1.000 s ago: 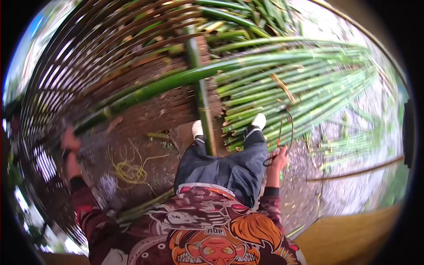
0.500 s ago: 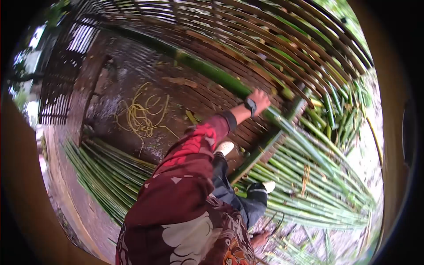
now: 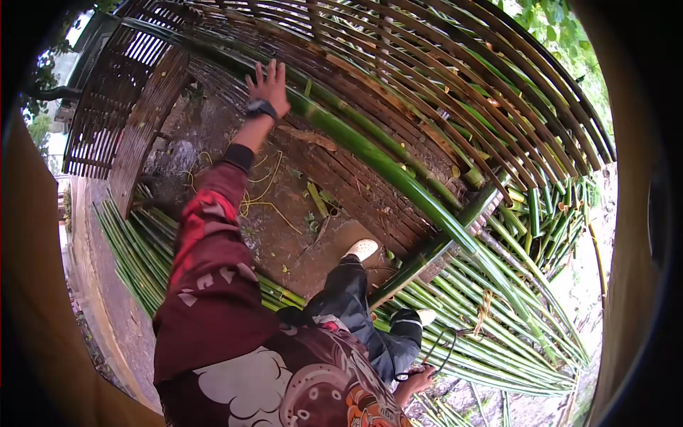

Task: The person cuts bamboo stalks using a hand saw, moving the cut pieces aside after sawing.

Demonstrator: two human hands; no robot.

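My left hand, with a dark watch on its wrist, is stretched out with fingers spread. It is at the long, thick green bamboo pole; I cannot tell whether the palm touches it. The pole runs diagonally from the upper left to the right and crosses a shorter bamboo crosspiece. Low on the right, my right hand is closed around a thin, dark, looped tool whose exact kind I cannot make out.
Thin green bamboo poles lie bundled at the right, and more bamboo poles at the left. A slatted bamboo fence stands along the top. Yellow cord is on the muddy ground, near my shoe.
My left hand has moved up and left along the thick pole, and its fingers have spread from their grip. The right hand and the dark looped tool now show more fully.
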